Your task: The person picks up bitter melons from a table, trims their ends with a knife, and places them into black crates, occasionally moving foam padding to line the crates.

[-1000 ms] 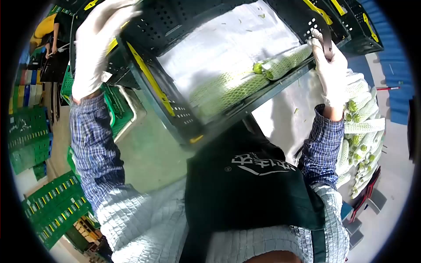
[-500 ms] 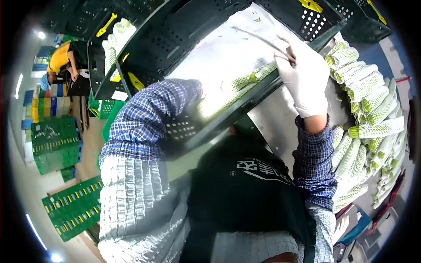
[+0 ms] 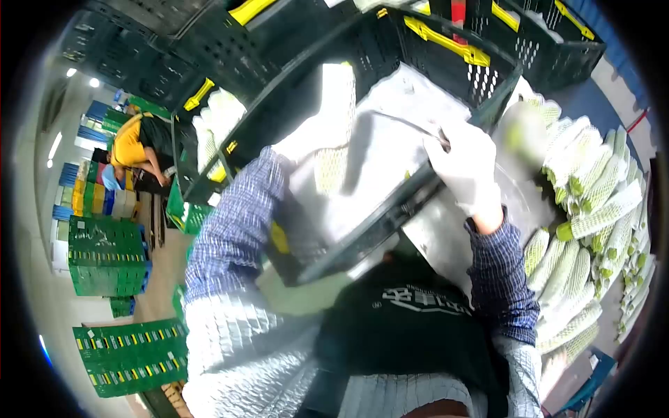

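The crate (image 3: 362,233) has tipped steeper over the last half-second, and the two netted gourds at its low rim have parted. The fingers (image 3: 446,150) of the right hand (image 3: 463,174) are curled tight over the near rim, at the edge of the liner (image 3: 390,146). One gourd (image 3: 327,174) lies on the liner. A second, blurred (image 3: 519,129), is outside, beside the pile (image 3: 592,202). The left hand is lost in blur past the sleeve (image 3: 237,223), so its fingers cannot be told.
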The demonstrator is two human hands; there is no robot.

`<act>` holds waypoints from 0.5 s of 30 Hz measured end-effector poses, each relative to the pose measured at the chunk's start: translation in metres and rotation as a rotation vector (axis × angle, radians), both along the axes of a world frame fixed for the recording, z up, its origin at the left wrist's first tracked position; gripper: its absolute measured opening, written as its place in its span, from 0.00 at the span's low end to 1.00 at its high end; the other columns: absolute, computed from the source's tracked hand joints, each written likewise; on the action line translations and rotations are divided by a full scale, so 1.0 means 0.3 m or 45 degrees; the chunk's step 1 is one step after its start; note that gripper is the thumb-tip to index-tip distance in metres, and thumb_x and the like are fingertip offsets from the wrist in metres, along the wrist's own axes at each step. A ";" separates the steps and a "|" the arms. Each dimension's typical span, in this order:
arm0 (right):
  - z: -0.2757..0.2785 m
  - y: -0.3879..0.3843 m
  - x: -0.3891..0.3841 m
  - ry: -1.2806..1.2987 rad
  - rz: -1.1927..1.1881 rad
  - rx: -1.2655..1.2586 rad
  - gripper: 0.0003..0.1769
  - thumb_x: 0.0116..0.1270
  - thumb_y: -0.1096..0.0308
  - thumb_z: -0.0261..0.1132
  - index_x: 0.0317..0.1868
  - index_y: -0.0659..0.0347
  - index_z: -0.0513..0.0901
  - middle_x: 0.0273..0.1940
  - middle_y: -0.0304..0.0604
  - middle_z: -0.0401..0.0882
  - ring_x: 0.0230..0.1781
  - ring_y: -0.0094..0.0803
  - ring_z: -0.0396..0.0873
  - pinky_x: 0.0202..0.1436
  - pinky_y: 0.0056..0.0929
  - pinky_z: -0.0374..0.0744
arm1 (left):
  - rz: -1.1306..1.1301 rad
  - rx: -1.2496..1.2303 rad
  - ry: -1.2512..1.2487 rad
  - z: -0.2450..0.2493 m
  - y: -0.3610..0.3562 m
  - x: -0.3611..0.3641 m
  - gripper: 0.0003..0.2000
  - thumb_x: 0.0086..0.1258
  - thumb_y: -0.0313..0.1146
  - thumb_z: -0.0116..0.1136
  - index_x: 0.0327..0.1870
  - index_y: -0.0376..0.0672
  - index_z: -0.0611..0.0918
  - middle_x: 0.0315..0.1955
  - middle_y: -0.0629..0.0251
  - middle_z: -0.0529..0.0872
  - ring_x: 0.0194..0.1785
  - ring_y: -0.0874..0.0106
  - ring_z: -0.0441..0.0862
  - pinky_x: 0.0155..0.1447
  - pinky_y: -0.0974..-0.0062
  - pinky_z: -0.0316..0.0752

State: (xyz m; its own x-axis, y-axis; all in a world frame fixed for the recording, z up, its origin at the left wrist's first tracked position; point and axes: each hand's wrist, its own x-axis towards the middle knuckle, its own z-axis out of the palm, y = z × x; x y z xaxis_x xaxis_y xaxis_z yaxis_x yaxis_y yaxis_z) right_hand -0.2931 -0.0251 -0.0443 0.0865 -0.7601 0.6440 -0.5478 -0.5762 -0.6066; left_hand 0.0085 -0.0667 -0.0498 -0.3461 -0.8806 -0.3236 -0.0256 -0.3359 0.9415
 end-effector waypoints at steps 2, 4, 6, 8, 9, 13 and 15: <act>0.024 -0.011 -0.017 0.019 0.054 0.077 0.16 0.59 0.69 0.69 0.49 0.60 0.86 0.36 0.46 0.86 0.32 0.39 0.84 0.39 0.29 0.82 | 0.104 -0.317 -0.145 0.090 0.001 0.006 0.32 0.53 0.33 0.76 0.60 0.37 0.77 0.46 0.64 0.84 0.48 0.73 0.81 0.56 0.72 0.78; 0.039 -0.020 -0.001 -0.141 0.136 0.075 0.23 0.60 0.71 0.68 0.57 0.59 0.83 0.41 0.46 0.87 0.34 0.35 0.85 0.41 0.28 0.83 | 0.162 -0.517 -0.136 0.226 0.079 -0.062 0.35 0.49 0.34 0.79 0.60 0.37 0.76 0.47 0.64 0.83 0.49 0.74 0.81 0.57 0.72 0.78; 0.153 0.003 0.044 -0.232 0.222 -0.045 0.27 0.61 0.71 0.70 0.62 0.58 0.79 0.48 0.49 0.85 0.38 0.35 0.87 0.44 0.28 0.83 | 0.173 -0.687 -0.250 0.252 0.123 -0.072 0.37 0.48 0.36 0.80 0.62 0.37 0.76 0.49 0.63 0.83 0.52 0.72 0.80 0.58 0.71 0.77; 0.277 0.040 0.079 -0.252 0.323 -0.150 0.29 0.61 0.76 0.70 0.65 0.61 0.77 0.58 0.50 0.81 0.57 0.36 0.81 0.62 0.30 0.76 | 0.156 -0.821 -0.263 0.262 0.159 -0.099 0.37 0.50 0.37 0.80 0.63 0.37 0.74 0.51 0.63 0.83 0.53 0.72 0.80 0.61 0.70 0.76; 0.305 0.040 0.102 -0.253 0.325 -0.277 0.32 0.60 0.74 0.72 0.66 0.60 0.76 0.62 0.51 0.78 0.62 0.39 0.78 0.65 0.31 0.74 | 0.207 -0.840 -0.232 0.273 0.182 -0.126 0.34 0.51 0.35 0.78 0.60 0.37 0.76 0.49 0.63 0.84 0.53 0.71 0.81 0.61 0.70 0.76; 0.429 0.069 0.162 -0.003 0.212 -0.306 0.35 0.56 0.64 0.75 0.66 0.50 0.77 0.71 0.53 0.68 0.54 0.43 0.83 0.55 0.30 0.82 | 0.046 -0.907 -0.262 0.264 0.207 -0.120 0.27 0.55 0.34 0.75 0.56 0.36 0.78 0.47 0.62 0.85 0.51 0.70 0.82 0.58 0.70 0.77; 0.410 0.048 0.170 0.148 0.266 -0.564 0.29 0.57 0.64 0.73 0.62 0.47 0.81 0.70 0.55 0.69 0.38 0.36 0.87 0.39 0.26 0.84 | 0.016 -0.877 -0.160 0.266 0.224 -0.125 0.30 0.58 0.35 0.73 0.61 0.36 0.75 0.51 0.59 0.84 0.52 0.68 0.83 0.57 0.70 0.79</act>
State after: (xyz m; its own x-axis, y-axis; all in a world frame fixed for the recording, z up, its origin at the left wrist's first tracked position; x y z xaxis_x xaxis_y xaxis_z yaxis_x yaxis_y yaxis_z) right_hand -0.2419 -0.0108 0.0787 0.2976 -0.3749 0.8780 -0.4427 -0.8690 -0.2210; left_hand -0.0289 0.0005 0.0300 -0.3310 -0.9034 0.2725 -0.1485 0.3351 0.9304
